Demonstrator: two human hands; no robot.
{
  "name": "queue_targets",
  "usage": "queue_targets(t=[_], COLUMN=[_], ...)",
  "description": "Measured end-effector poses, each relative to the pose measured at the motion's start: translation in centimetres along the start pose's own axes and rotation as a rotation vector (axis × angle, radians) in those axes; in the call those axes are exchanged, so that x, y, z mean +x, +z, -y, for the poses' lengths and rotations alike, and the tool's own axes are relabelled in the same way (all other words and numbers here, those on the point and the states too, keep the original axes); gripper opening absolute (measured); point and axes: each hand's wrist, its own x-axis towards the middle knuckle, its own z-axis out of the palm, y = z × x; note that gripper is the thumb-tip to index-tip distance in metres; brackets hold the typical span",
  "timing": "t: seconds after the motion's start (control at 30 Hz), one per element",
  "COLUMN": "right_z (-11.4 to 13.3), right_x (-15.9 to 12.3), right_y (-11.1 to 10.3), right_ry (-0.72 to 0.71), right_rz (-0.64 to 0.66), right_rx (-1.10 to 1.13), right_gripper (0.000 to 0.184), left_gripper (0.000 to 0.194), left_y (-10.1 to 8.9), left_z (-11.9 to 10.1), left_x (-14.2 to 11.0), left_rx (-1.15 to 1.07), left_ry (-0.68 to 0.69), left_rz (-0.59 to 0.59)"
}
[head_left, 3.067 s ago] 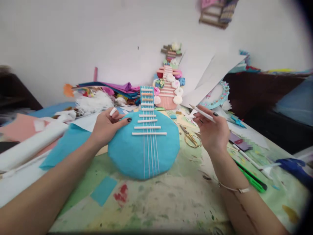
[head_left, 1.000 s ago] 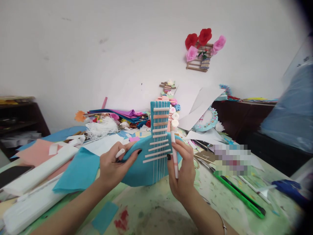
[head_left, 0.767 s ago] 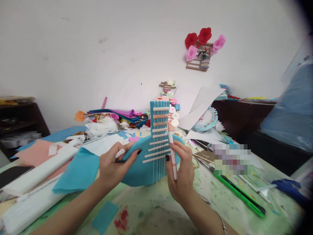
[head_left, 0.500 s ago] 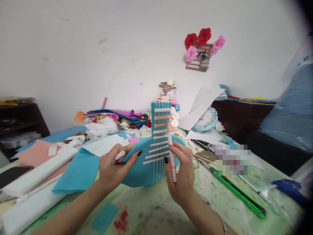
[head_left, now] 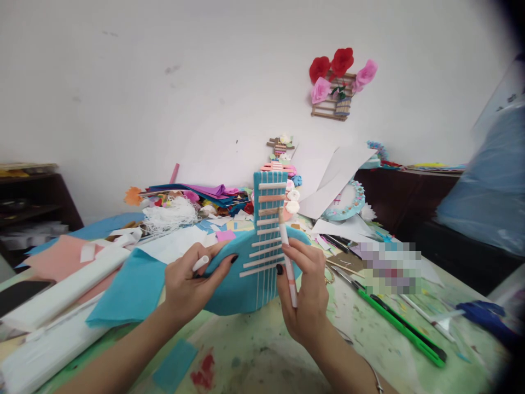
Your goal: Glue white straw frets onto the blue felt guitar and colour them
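A blue guitar-shaped craft piece (head_left: 235, 287) stands upright in front of me, with white strings down its neck and several short crosswise strips. My left hand (head_left: 186, 282) grips its left edge and also has a white marker cap (head_left: 200, 263) between the fingers. In my right hand (head_left: 309, 287) is a white marker (head_left: 288, 262), held tip up. Its brownish tip is at the right end of the third strip (head_left: 268, 212), which is tan. The strip above (head_left: 270, 198) is pinkish brown, and those below are white.
White rolls (head_left: 61, 295) and blue paper (head_left: 129, 287) lie on the left. A green utility knife (head_left: 402, 325) and blue-handled scissors (head_left: 490, 317) are on the right. Behind are a tangle of white string (head_left: 174, 213) and coloured paper (head_left: 188, 189).
The marker and my right hand have shifted slightly, its tip moving a little left along the tan strip. My left hand keeps its hold on the craft guitar.
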Motion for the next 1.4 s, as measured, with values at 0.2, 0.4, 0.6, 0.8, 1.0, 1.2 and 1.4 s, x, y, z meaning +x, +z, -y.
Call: queue_targets(t=[0.2, 0.4, 0.6, 0.8, 1.0, 1.2, 1.4], right_z=[0.14, 0.23, 0.36, 0.51, 0.7, 0.81, 0.74], right_x=[-0.04, 0.07, -0.23, -0.01, 0.08, 0.07, -0.04], right_y=[-0.08, -0.35, -0.41, -0.48, -0.46, -0.3, -0.19], right_ry=[0.027, -0.004, 0.045, -0.043, -0.059, -0.1, -0.085], right_rz=[-0.017, 0.016, -0.039, 0.023, 0.006, 0.053, 0.034], right_rx=[0.041, 0.049, 0.058, 0.068, 0.049, 0.024, 0.023], right_gripper=[0.04, 0.04, 0.041, 0.041, 0.041, 0.042, 0.044], left_gripper=[0.043, 0.044, 0.042, 0.043, 0.043, 0.043, 0.043], left_y=[-0.13, -0.12, -0.22, -0.3, -0.32, -0.13, -0.01], left_z=[-0.15, -0.15, -0.05, -0.24, -0.06, 0.12, 0.1], left_x=[0.08, 0.05, 0.05, 0.2, -0.08, -0.32, -0.23], left_rx=[-0.03, -0.013, -0.016, -0.014, -0.022, -0.027, -0.012], left_ry=[-0.01, 0.037, 0.052, 0.036, 0.024, -0.012, -0.008], left_rz=[0.019, 0.001, 0.001, -0.004, -0.001, 0.014, 0.011])
